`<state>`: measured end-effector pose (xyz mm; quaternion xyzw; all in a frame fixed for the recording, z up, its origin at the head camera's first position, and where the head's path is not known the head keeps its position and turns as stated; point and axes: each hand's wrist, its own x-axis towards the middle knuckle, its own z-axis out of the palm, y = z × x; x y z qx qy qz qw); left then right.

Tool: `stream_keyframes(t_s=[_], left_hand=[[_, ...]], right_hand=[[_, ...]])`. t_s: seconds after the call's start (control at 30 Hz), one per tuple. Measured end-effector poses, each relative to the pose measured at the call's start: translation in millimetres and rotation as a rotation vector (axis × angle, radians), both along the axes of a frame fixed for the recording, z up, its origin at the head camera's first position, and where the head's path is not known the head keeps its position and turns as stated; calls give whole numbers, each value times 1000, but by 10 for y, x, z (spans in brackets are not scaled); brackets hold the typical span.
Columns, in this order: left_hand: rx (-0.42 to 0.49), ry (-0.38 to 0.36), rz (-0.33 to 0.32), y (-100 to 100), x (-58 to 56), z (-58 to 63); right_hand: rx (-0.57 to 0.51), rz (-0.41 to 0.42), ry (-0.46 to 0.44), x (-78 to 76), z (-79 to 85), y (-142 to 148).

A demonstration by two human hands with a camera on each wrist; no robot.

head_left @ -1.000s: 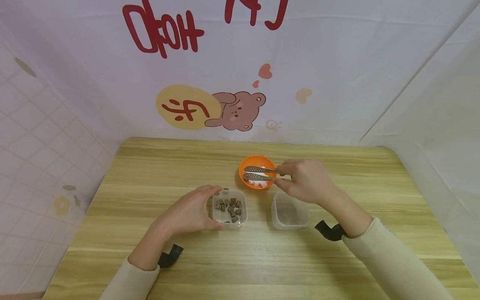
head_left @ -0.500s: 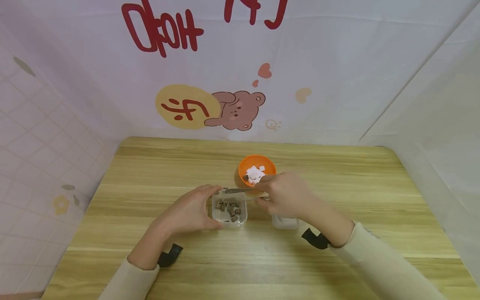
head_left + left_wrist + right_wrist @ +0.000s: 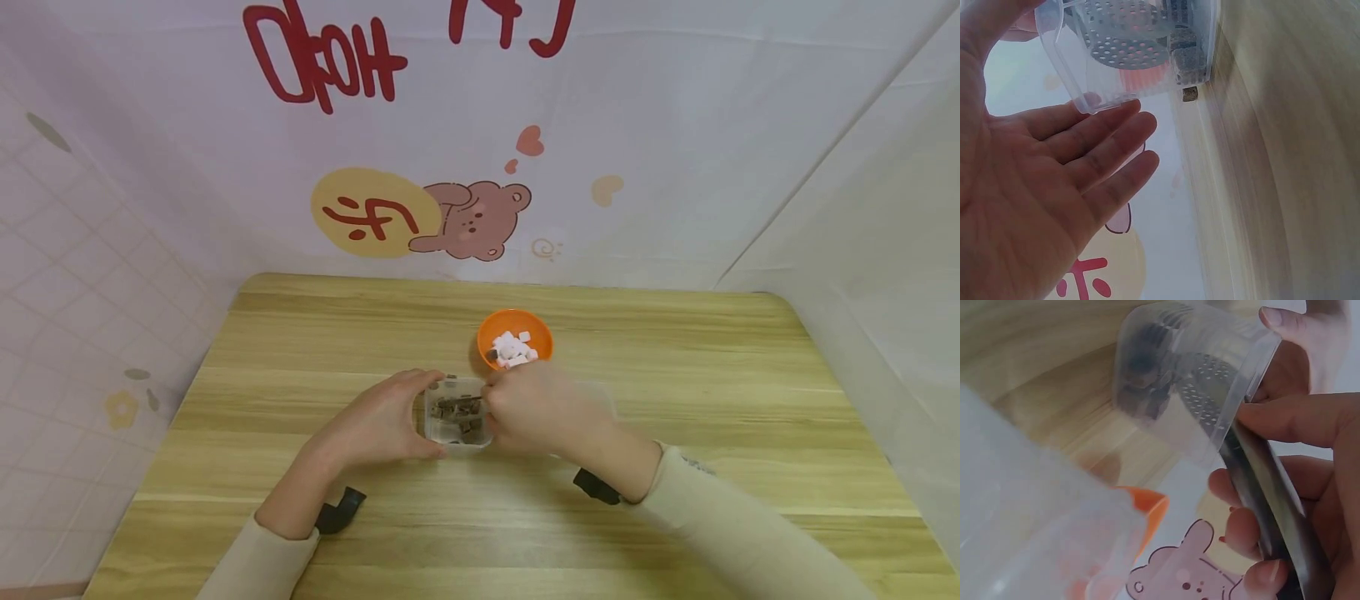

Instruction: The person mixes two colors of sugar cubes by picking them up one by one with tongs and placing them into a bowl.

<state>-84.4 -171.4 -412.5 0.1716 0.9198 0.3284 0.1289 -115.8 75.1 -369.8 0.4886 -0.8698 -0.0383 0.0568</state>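
A clear plastic container [image 3: 454, 447] with several small brown cubes [image 3: 471, 429] stands left of centre. My left hand [image 3: 375, 421] holds its left side, thumb at the near wall and fingers at the far wall. My right hand [image 3: 543, 407] grips metal tongs [image 3: 1272, 494]. Their perforated tips [image 3: 1207, 394] are down inside the container, among the cubes. Whether a cube is pinched I cannot tell. Just behind my right hand, an orange bowl [image 3: 491, 325] holds white cubes [image 3: 513, 345] and one dark piece [image 3: 492, 355].
A second clear container [image 3: 602, 395] stands to the right, mostly hidden by my right hand and forearm. One brown cube [image 3: 1190, 94] lies outside the first container, by its far side. A printed cloth [image 3: 637, 108] hangs behind the table.
My right hand has moved left and toward me with the tongs, from over the orange bowl into the container of brown cubes. My left hand has stayed in place.
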Motion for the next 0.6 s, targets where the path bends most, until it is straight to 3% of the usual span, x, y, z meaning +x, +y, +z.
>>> stream_keyframes(t_s=[0.3, 0.47, 0.6], left_hand=[[-1, -2, -4, 6, -9, -12], [-2, 0, 0, 4, -6, -14], [0, -2, 6, 2, -1, -12]], right_hand=[[45, 26, 108, 28, -16, -84], [35, 8, 17, 20, 39, -36], [-65, -31, -66, -19, 51, 82]])
